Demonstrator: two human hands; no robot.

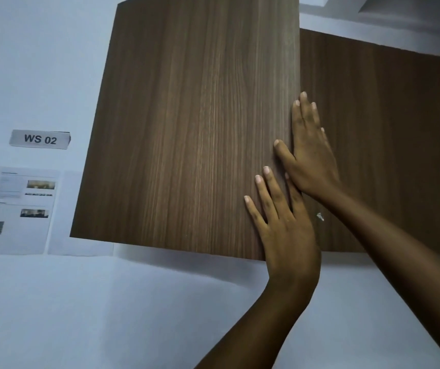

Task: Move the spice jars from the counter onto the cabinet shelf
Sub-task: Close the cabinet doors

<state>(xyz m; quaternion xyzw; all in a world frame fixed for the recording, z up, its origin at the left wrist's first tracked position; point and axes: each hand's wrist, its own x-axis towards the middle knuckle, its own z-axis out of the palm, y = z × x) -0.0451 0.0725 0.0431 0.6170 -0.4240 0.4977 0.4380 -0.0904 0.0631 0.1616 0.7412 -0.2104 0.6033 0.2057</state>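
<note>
2 hands flat, fingers straight, holding nothing. Left hand [282, 225] presses the left door [187, 129] at its right edge. Right hand [312, 155] sits just above it on the right door [386, 155], thumb across the seam. Jars not in view. Far left of the hands, sign [40, 139] reads "WS 02"; sheets [19, 209] below it are unreadable.
</note>
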